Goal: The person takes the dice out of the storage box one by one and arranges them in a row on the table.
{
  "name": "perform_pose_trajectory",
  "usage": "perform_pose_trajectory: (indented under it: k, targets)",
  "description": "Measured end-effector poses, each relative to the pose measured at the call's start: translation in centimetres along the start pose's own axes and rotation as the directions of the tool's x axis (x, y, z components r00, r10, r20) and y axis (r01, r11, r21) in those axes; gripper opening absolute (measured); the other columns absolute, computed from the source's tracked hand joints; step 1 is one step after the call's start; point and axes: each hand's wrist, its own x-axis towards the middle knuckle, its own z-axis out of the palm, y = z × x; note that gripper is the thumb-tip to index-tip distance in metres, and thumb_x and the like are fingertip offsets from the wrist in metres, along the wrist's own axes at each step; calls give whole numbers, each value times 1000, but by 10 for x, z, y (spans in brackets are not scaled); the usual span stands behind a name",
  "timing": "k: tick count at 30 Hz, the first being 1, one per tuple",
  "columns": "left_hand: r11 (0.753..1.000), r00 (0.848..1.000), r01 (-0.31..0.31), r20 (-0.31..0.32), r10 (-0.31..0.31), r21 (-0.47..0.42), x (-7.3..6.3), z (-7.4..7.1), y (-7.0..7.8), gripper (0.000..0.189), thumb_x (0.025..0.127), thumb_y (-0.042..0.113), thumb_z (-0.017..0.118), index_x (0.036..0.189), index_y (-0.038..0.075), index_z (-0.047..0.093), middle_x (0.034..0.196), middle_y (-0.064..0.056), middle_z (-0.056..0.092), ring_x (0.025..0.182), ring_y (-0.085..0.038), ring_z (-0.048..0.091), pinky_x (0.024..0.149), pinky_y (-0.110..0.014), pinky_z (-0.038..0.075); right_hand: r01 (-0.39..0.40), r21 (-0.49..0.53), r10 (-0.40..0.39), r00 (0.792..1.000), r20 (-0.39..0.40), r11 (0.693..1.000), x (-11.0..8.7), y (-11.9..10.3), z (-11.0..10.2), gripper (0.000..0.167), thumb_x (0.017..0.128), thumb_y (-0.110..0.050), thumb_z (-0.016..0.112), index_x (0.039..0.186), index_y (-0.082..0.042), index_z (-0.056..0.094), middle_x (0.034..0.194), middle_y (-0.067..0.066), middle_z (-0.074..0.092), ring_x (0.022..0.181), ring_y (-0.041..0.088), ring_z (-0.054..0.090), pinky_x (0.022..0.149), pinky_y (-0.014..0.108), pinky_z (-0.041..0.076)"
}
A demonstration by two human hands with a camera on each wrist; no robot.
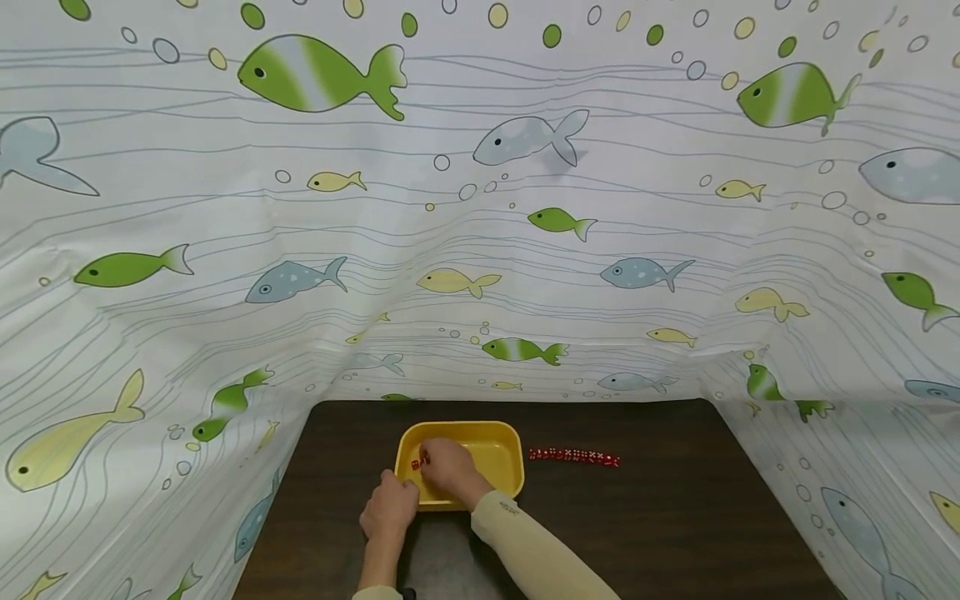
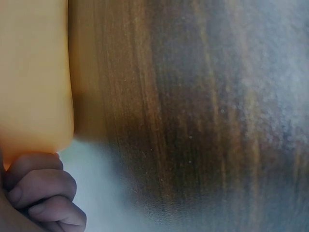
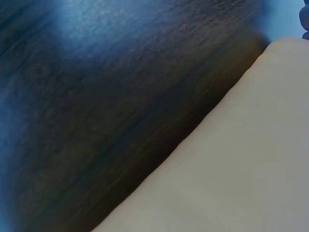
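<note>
A yellow tray [image 1: 480, 430] lies on the dark table, with a few small red dice [image 1: 415, 465] near its left side. My left hand [image 1: 390, 502] grips the tray at its front left corner. In the left wrist view the curled fingers [image 2: 46, 186] press against the corner of the tray [image 2: 34, 72]. Inside the tray, my right hand [image 1: 450, 468] is bent over the dice and pinches a red die at its fingertips; the hand partly hides it. The right wrist view shows mostly a pale sleeve [image 3: 241, 154].
A row of several red dice [image 1: 573, 455] lies on the table [image 1: 660, 517] to the right of the tray. A white sheet printed with fish [image 1: 517, 250] hangs behind the table and along both sides.
</note>
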Motion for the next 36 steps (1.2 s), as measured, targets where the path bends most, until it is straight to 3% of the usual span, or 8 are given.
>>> perform_pose_trajectory:
  k: [7,10,24,36]
  targets:
    - [1000,1000,-1,3,1,-5,-1,-1,0,41,101,30,49,119,-7,55,85,-17,62,70,-33,59,64,-50,45,-25,21,26,999,-47,999,0,2,-3,18,97,-23,78,114,-19,74,102,-6,73,83,11,59,94,34,59]
    - [1000,1000,12,13,-12,-6,-2,-2,1,42,101,30,49,119,-7,55,85,-17,61,70,-33,58,64,-49,45,-19,37,21,998,-60,999,-1,1,-6,19,96,-24,78,115,-19,74,104,-5,73,84,11,60,96,36,59]
    - [1000,1000,10,18,-10,2,0,0,0,43,100,28,48,121,-10,53,88,-21,63,74,-36,60,69,-55,48,16,174,6,992,-128,985,-18,-3,-29,19,98,-25,77,116,-21,73,108,-7,73,86,8,60,94,34,59]
    - [1000,999,26,46,-26,-8,-3,-5,5,46,100,24,48,129,-11,51,86,-18,58,72,-32,55,69,-48,44,60,270,-1,977,-212,961,-30,7,-50,16,100,-23,74,116,-21,73,108,-5,72,87,9,61,89,34,58]
